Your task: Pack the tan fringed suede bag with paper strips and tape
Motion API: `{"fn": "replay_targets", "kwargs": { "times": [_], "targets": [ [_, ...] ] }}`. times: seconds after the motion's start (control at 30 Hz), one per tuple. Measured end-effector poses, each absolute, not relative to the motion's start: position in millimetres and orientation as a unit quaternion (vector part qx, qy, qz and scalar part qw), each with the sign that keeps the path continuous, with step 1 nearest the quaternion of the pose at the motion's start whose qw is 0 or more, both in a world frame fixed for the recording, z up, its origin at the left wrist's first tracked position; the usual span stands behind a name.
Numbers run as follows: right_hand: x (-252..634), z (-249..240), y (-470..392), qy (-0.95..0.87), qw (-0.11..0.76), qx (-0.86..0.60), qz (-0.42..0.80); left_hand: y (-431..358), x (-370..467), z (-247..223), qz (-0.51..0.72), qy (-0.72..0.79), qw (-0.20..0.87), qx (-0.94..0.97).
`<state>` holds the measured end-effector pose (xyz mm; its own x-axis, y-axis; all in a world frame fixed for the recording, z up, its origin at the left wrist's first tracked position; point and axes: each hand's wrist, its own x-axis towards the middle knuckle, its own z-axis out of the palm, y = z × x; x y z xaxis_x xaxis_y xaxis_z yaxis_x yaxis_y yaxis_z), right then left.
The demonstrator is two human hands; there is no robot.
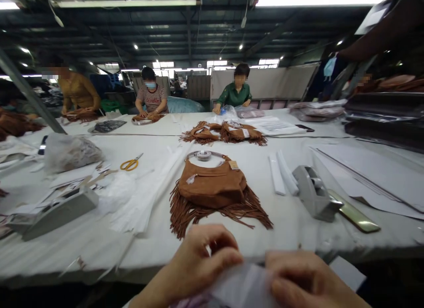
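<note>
At the bottom of the view, my left hand [202,259] has its fingers closed on the left part of a thin, whitish translucent sheet [243,286]. My right hand [301,279], blurred by motion, pinches the right part of the same sheet. Both hands are in front of the table's near edge. Just beyond them, a brown fringed bag [213,184] lies on the white table, its fringes spread toward me. A small tag [233,165] is at its upper right, and a wrapped roll [202,155] sits within its strap.
Left on the table [145,250] are a tape dispenser [59,215], yellow-handled scissors [130,163] and a plastic bag [71,152]. Another dispenser [314,193] and white strips [277,173] lie right. More fringed bags [225,132] are beyond, with several people working behind.
</note>
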<state>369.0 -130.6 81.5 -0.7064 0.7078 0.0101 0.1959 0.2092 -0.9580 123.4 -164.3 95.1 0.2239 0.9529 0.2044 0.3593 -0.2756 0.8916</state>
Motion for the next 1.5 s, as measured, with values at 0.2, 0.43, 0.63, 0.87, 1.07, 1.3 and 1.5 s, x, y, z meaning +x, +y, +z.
{"fn": "replay_targets", "kwargs": {
  "times": [0.2, 0.43, 0.63, 0.87, 1.07, 1.3, 1.5],
  "targets": [
    [295, -11, -54, -0.62, 0.397, -0.45, 0.505, -99, 91, -7, 0.315, 0.707, 0.055, 0.631],
    [264, -85, -25, -0.672, 0.419, -0.546, 0.274, -68, 88, -59, 0.097, 0.803, -0.077, 0.583],
    [266, -94, -30, -0.837, 0.306, -0.452, 0.029, -55, 85, -45, 0.05, 0.8, -0.042, 0.597],
    [248, -73, -18, -0.835, 0.163, -0.525, 0.034, -36, 82, -50, 0.011, 0.8, -0.015, 0.599],
    [238, -76, -18, -0.835, 0.144, -0.531, 0.022, -30, 78, -54, -0.002, 0.8, -0.002, 0.6],
    [243, -102, -28, -0.832, 0.238, -0.501, -0.005, -31, 67, -46, -0.01, 0.787, 0.056, 0.615],
    [243, -109, -26, -0.837, 0.267, -0.476, -0.037, -21, 54, -35, 0.001, 0.77, 0.13, 0.624]
  ]
}}
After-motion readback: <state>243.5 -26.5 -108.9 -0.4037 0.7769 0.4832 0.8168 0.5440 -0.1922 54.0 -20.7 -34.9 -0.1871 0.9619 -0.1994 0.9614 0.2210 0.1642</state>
